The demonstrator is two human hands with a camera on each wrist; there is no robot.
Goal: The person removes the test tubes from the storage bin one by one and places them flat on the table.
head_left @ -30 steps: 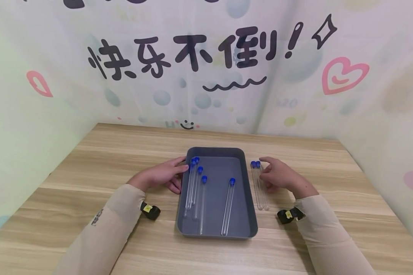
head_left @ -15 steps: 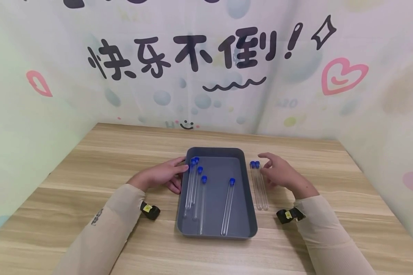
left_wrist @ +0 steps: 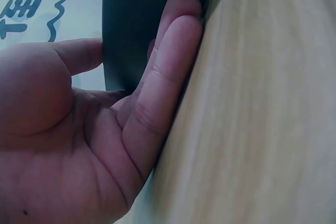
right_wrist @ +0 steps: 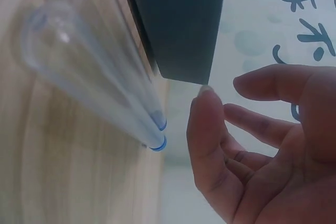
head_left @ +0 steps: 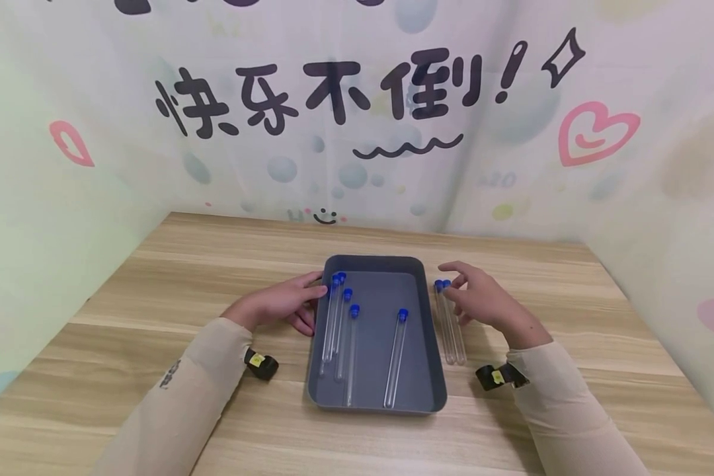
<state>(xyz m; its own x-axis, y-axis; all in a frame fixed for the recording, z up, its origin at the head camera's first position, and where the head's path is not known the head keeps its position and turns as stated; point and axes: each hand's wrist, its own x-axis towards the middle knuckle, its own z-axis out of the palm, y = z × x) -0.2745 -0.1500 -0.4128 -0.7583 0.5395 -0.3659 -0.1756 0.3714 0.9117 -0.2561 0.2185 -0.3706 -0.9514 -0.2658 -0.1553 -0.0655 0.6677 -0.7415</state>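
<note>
A dark grey tray (head_left: 376, 284) stands on the table between my hands, with several clear, blue-capped test tubes inside. Most of them lie along its left side; one test tube (head_left: 395, 363) lies apart towards the right. My left hand (head_left: 279, 305) rests against the tray's left wall, its thumb at the rim and its fingers extended along the outside, as the left wrist view shows. Beyond the tray's right wall, two test tubes (head_left: 450, 334) lie side by side on the table. My right hand (head_left: 484, 304) hovers over their capped ends, fingers loosely bent, holding nothing.
The wood-grain table (head_left: 262, 416) reaches back to a printed white cloth (head_left: 226, 178) that hangs behind and at both sides. Each wrist carries a small black camera, such as the right wrist camera (head_left: 492, 377).
My right hand has lifted slightly off the two test tubes beside the tray, its index finger shifting left and back. My left hand and the tray stay where they were.
</note>
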